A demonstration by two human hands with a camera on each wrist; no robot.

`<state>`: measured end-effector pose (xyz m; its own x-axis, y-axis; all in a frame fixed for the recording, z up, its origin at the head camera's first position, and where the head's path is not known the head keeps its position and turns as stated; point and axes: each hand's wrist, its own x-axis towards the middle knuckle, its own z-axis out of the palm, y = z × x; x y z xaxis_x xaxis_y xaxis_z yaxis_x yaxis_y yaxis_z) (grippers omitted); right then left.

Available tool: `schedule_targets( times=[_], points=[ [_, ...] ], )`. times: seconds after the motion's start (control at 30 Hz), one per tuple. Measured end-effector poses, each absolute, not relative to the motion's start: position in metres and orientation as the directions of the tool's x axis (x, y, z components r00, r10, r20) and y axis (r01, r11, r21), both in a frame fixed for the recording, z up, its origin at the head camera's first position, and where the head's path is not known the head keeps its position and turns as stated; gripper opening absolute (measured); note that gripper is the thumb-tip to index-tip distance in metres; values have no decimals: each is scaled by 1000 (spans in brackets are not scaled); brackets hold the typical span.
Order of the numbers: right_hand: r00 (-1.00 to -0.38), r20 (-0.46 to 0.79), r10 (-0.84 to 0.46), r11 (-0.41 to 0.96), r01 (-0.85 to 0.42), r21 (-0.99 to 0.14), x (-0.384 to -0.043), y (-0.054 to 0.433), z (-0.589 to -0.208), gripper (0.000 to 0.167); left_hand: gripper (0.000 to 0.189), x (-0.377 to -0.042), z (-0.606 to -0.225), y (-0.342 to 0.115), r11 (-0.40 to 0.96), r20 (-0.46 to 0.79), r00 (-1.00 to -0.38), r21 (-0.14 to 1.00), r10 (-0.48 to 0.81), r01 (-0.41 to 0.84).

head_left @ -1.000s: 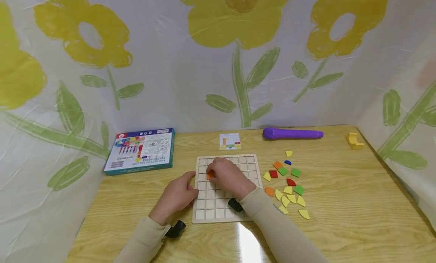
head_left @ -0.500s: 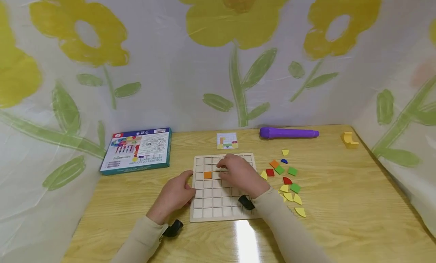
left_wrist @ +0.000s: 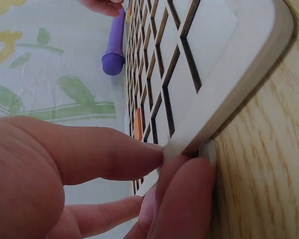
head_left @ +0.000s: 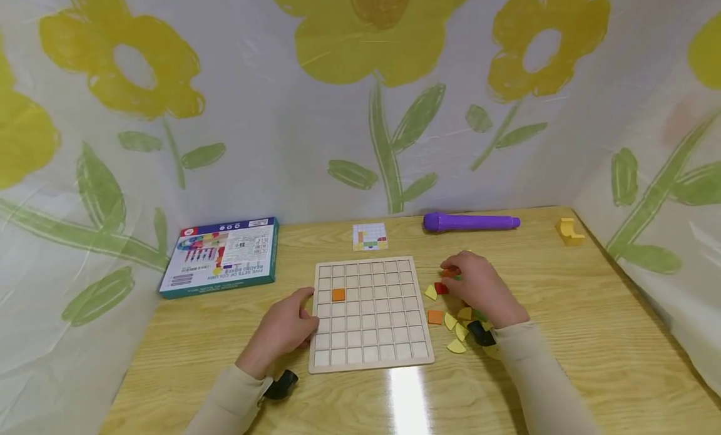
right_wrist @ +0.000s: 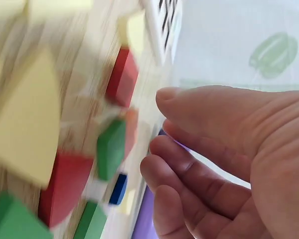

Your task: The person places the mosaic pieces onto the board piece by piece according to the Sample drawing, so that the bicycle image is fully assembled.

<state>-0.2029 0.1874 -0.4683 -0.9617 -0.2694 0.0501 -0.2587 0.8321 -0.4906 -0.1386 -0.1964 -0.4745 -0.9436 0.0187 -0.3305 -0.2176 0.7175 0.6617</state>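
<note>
A wooden grid board (head_left: 372, 367) lies flat on the table, one orange square tile (head_left: 338, 295) in a cell near its left side. At the board's left edge is my left hand (head_left: 284, 325); in the left wrist view its thumb and fingers pinch the rim. My right hand (head_left: 483, 289) hovers over loose pieces right of the board, among them a red square (right_wrist: 123, 77) and a green square (right_wrist: 112, 149). Nothing shows between its slightly bent fingers in the right wrist view. It hides some pieces from the head view.
Behind the board lies a small pattern card (head_left: 370, 236). A purple microphone-shaped thing (head_left: 472, 222) is at the back, with a yellow curved block (head_left: 570, 231) to its right. A flat box (head_left: 221, 256) lies back left. Yellow quarter pieces (head_left: 456, 346) and another orange square (head_left: 435, 317) lie right of the board.
My right hand has let go of the orange square tile, leaving it in a board cell, and has moved right to the loose pieces. The left hand has stayed at the board's edge.
</note>
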Motion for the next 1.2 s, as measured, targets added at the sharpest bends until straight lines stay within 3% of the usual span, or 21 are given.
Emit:
schedule_targets(
  times=[0.5, 1.2],
  points=[
    [-980, -30, -198, 867, -161, -471, -213, 194, -479, 23, 70, -134, -476, -196, 721, -308, -951, 665, 25, -196],
    [-985, 4, -171, 883, -155, -443, -215, 191, -480, 22, 70, -138, -475, -196, 742, -291, -956, 648, 33, -171]
  ],
)
